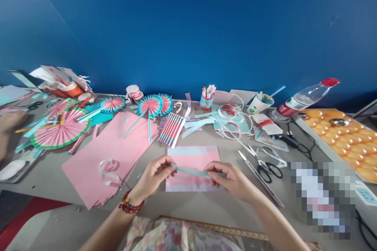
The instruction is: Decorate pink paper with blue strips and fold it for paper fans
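Observation:
My left hand (159, 174) pinches one end of a narrow pale blue-green paper strip (191, 171), and my right hand (225, 175) grips its other end. Stretched between them, the strip spans a pink paper sheet (193, 159) that lies flat on the table. A light blue band runs along that sheet's top, and its lower edge is pale lilac. Just right of my right hand lie a craft knife (260, 178) and black-handled scissors (269, 171). A stack of pink paper (108, 157) fans out left of my left hand, with a curled white strip (108, 171) on top.
Folded paper fans (150, 106) lie at the back left. Behind the sheet is a pleated striped paper (171, 129). Tape rolls (231, 130), a pen cup (207, 100), a plastic bottle (306, 100) and a yellow bumpy pad (338, 133) stand toward the right. Another person's hand (11, 121) shows far left.

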### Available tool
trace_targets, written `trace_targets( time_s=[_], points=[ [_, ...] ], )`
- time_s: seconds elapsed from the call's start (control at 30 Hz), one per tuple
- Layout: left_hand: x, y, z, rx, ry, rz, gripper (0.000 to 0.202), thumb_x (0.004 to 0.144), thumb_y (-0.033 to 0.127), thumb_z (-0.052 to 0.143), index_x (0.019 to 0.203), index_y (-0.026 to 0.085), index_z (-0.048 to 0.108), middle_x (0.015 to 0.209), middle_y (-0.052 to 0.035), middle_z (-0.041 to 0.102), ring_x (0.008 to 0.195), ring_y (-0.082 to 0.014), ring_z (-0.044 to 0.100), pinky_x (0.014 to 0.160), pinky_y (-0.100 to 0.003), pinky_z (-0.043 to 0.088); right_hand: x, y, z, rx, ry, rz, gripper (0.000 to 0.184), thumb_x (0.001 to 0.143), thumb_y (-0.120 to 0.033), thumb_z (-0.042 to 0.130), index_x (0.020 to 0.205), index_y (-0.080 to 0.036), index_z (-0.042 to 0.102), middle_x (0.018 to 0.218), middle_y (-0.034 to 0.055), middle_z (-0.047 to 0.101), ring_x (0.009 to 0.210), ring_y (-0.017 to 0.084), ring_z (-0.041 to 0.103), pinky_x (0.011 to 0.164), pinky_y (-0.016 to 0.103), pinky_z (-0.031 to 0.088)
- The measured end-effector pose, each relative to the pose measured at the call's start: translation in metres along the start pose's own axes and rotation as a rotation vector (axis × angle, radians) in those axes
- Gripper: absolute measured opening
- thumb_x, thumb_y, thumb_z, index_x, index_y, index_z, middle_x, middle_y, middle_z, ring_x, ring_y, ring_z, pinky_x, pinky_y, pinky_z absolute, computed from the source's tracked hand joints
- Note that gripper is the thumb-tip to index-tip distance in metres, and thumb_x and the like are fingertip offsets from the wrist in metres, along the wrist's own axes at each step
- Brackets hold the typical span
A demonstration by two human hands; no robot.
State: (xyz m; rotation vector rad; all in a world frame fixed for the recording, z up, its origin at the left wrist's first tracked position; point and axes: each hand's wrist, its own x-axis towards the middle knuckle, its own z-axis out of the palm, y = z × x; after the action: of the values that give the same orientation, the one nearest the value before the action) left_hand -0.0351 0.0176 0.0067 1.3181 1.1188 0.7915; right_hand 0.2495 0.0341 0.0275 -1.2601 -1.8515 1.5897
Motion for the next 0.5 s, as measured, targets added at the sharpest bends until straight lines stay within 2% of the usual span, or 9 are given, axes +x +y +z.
trace_targets(
  time_s=[0.1, 0.13, 0.2, 0.33, 0.43, 0.5],
  points=[
    [0.003, -0.002, 0.001, 0.028, 0.103, 0.04, 0.028, 0.092, 0.043, 0.055, 0.097, 0.016, 0.059, 0.083, -0.0043, 0.066, 0.076, -0.0155, 0.064, 0.07, -0.026, 0.052, 0.016, 0.007, -0.012, -0.148, 0.085, -0.033, 0.025, 0.092, -0.038, 0.047, 0.093, -0.02, 0.064, 0.071, 0.0001, 0.066, 0.064, 0.013, 0.061, 0.062, 0.023, 0.049],
    [0.004, -0.003, 0.001, 0.051, 0.139, 0.059, 0.028, 0.093, 0.043, 0.053, 0.099, 0.016, 0.059, 0.086, -0.0048, 0.066, 0.077, -0.0156, 0.064, 0.07, -0.026, 0.052, 0.024, 0.009, -0.019, -0.255, 0.14, -0.046, 0.024, 0.092, -0.036, 0.046, 0.095, -0.02, 0.064, 0.071, -0.0003, 0.067, 0.063, 0.013, 0.063, 0.063, 0.023, 0.049],
    [0.005, -0.005, 0.002, 0.131, 0.189, 0.092, 0.027, 0.094, 0.042, 0.051, 0.101, 0.017, 0.059, 0.091, -0.0054, 0.067, 0.079, -0.0156, 0.064, 0.073, -0.026, 0.052, 0.044, 0.011, -0.035, -0.618, 0.25, -0.043, 0.025, 0.094, -0.032, 0.042, 0.1, -0.022, 0.065, 0.071, -0.002, 0.07, 0.062, 0.012, 0.064, 0.062, 0.022, 0.048],
    [0.001, -0.009, 0.002, 0.33, 0.209, 0.141, 0.024, 0.097, 0.039, 0.047, 0.098, 0.019, 0.06, 0.089, -0.0041, 0.067, 0.08, -0.0152, 0.064, 0.075, -0.025, 0.051, 0.084, 0.007, -0.062, -0.869, 0.38, -0.052, 0.021, 0.09, -0.023, 0.048, 0.093, -0.023, 0.069, 0.083, 0.0037, 0.072, 0.082, 0.019, 0.064, 0.07, 0.027, 0.045],
    [-0.004, -0.013, 0.002, 0.415, 0.236, 0.174, 0.023, 0.098, 0.037, 0.045, 0.098, 0.02, 0.06, 0.089, -0.0038, 0.067, 0.081, -0.0152, 0.064, 0.074, -0.023, 0.05, 0.106, 0.003, -0.065, -1.009, 0.438, -0.118, 0.02, 0.09, -0.023, 0.05, 0.091, -0.021, 0.069, 0.097, 0.0106, 0.068, 0.102, 0.027, 0.057, 0.084, 0.035, 0.042],
    [-0.005, -0.014, 0.002, 0.441, 0.254, 0.184, 0.022, 0.099, 0.035, 0.044, 0.098, 0.02, 0.06, 0.089, -0.0036, 0.068, 0.081, -0.0152, 0.064, 0.073, -0.023, 0.049, 0.118, 0.002, -0.06, -1.059, 0.43, -0.181, 0.02, 0.09, -0.018, 0.049, 0.096, -0.021, 0.068, 0.109, 0.012, 0.065, 0.108, 0.028, 0.053, 0.09, 0.037, 0.04]
  ],
)
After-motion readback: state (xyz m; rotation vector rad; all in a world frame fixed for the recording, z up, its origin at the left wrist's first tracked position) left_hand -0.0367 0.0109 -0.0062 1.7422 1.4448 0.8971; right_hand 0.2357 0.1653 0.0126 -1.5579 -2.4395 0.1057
